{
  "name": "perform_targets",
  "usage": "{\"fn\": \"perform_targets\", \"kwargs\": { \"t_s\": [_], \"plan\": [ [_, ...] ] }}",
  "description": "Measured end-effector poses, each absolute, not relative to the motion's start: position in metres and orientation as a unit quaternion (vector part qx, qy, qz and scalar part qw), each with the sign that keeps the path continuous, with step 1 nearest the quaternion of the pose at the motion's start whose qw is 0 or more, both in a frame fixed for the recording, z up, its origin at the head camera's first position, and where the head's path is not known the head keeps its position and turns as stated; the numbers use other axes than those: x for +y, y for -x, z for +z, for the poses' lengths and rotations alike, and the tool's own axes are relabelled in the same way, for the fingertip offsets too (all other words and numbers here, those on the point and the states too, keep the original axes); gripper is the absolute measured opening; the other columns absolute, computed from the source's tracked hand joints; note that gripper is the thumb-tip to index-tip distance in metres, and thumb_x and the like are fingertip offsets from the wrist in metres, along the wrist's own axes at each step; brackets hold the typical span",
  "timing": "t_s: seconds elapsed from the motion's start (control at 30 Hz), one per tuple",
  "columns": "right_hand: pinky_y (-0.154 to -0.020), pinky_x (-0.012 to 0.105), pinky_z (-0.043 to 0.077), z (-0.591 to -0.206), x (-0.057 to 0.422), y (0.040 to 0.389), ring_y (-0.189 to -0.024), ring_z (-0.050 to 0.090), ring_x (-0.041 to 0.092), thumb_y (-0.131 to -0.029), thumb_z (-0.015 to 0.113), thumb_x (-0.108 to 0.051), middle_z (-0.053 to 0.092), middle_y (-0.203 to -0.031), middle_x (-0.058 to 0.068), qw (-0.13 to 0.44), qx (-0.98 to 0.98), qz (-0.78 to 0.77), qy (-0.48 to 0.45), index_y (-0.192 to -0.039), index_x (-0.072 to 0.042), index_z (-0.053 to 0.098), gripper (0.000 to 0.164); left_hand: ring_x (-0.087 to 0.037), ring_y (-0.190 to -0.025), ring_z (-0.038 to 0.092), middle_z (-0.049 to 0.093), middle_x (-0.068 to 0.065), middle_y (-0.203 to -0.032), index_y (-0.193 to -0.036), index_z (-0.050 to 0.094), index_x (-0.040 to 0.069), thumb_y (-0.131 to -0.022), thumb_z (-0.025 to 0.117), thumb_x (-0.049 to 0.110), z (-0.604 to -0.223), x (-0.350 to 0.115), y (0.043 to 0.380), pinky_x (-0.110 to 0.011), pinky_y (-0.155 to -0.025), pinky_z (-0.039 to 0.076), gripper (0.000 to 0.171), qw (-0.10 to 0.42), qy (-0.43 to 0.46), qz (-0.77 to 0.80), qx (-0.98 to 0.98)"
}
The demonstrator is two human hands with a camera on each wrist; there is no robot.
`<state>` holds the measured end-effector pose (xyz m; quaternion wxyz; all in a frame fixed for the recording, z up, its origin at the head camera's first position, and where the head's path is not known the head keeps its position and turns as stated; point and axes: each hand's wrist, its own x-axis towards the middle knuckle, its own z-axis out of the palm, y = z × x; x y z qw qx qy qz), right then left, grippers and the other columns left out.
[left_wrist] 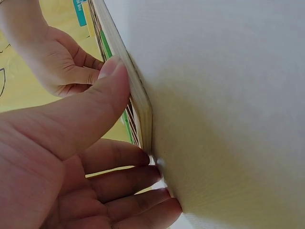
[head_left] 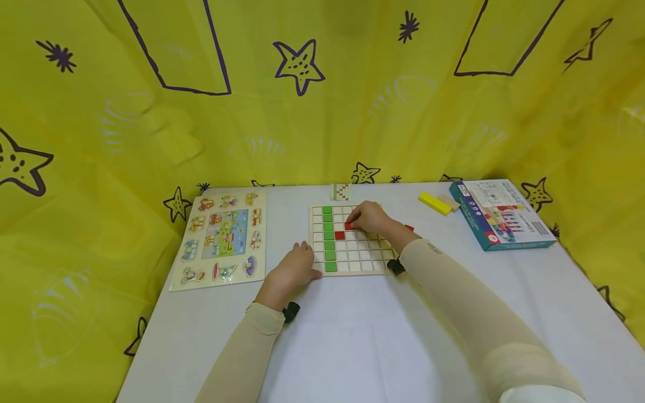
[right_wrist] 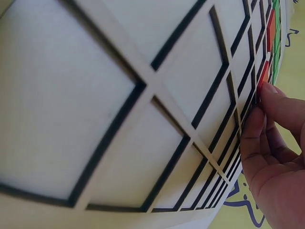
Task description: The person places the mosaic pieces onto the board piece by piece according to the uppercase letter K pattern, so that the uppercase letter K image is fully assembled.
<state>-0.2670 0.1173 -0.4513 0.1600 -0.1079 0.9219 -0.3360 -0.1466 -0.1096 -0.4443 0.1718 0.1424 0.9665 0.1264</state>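
A wooden grid board [head_left: 353,273] lies flat, with green square tiles [head_left: 328,235] filling one column near its left side. One red square tile [head_left: 340,235] sits in a cell right of that column. My right hand [head_left: 370,217] pinches another red tile [right_wrist: 263,76] between thumb and fingertips, up and to the right of the first one, at the grid's surface. My left hand [head_left: 294,266] holds the board's near left corner. In the left wrist view its thumb [left_wrist: 114,78] presses the board's edge, and the other fingers [left_wrist: 124,181] reach around the corner onto the tabletop.
Behind the board lies a small pattern card [head_left: 341,192]. A picture puzzle [head_left: 221,240] is at left. Yellow pieces [head_left: 435,203], a plain wooden piece [head_left: 448,201] and a box [head_left: 504,215] are at right. More red [head_left: 409,228] shows past my right forearm.
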Motion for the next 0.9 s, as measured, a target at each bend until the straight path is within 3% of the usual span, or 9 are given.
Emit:
{"fn": "perform_targets", "kwargs": {
  "t_s": [0.27,0.57,0.9],
  "plan": [
    [-0.098,0.043,0.05,-0.448,0.132,0.268,-0.118,0.059,0.031,-0.097,0.068,-0.013,0.069,-0.123,0.015,0.129,0.922,-0.342,0.124,-0.114,-0.003,0.076,0.021,-0.046,-0.144,0.03,0.033,-0.033,-0.154,-0.145,0.036,-0.018,-0.095,0.072,0.029,-0.443,-0.11,0.146,-0.048,-0.117,0.032,0.079,0.172,-0.146,0.133,0.965],
    [-0.081,0.037,0.053,-0.433,0.175,0.262,-0.099,0.063,0.028,-0.099,0.066,-0.013,0.07,-0.116,0.015,0.106,0.919,-0.37,0.087,-0.117,-0.001,0.073,0.024,-0.046,-0.144,0.031,0.034,-0.033,-0.154,-0.145,0.035,-0.019,-0.095,0.072,0.032,-0.445,-0.109,0.148,-0.047,-0.116,0.033,0.081,0.171,-0.15,0.118,0.967],
    [-0.078,0.033,0.052,-0.441,0.223,0.251,-0.096,0.056,0.031,-0.099,0.066,-0.017,0.067,-0.115,0.015,0.129,0.927,-0.35,0.03,-0.119,-0.005,0.072,0.024,-0.047,-0.144,0.03,0.033,-0.034,-0.154,-0.144,0.036,-0.02,-0.094,0.072,0.032,-0.444,-0.109,0.147,-0.048,-0.117,0.03,0.081,0.172,-0.147,0.123,0.966]
  ]
}}
